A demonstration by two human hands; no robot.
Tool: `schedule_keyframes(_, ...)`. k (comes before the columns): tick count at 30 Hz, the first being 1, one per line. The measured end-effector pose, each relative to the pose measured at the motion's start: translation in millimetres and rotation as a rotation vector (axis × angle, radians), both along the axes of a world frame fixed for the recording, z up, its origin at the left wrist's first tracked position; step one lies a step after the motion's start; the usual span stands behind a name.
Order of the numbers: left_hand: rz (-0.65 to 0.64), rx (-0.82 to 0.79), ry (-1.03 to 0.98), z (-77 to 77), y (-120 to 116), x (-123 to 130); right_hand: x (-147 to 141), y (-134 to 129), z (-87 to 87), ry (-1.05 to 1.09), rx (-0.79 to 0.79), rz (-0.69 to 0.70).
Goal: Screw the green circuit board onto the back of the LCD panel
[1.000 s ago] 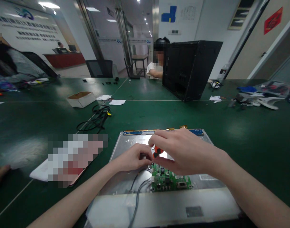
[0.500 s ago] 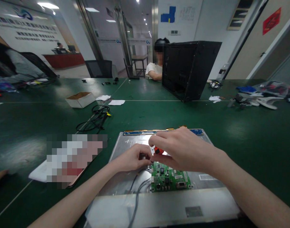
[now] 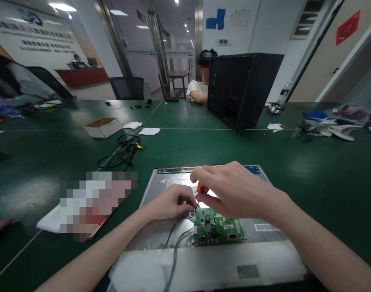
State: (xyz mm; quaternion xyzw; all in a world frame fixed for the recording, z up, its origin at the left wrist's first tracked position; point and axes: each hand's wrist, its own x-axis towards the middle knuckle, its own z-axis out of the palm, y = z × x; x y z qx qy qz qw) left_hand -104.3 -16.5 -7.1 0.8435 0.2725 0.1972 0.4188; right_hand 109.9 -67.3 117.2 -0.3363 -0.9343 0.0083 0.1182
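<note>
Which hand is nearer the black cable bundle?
Left. The left hand is over the metal panel, right of and closer to the camera than the black cable bundle; the right hand is farther right, holding a red handle.

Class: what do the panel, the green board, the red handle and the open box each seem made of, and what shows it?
Panel: probably metal, smooth, given its silvery glare.
Board: likely coated laminate; flat green surface set with small components.
Handle: perhaps plastic or rubber, by its bright red and black; partly hidden, so finish unclear.
Box: probably matt cardboard; thin walls, white outside, brown inside.
</note>
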Motion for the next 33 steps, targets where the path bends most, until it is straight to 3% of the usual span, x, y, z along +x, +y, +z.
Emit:
schedule_keyframes(14,0.001,0.011,0.011,-5.1,0.8,-2.3,0.9,-10.4,7.0,-0.016,-0.056,0.055)
schedule_keyframes(22,0.011,0.020,0.046,-3.0,1.1,-2.1,0.2,-6.9,3.5,-0.030,0.011,-0.011)
schedule_keyframes(33,0.033,-0.001,0.046,-1.6,-1.4,-1.4,2.1,-9.6,5.8,0.001,-0.058,0.076)
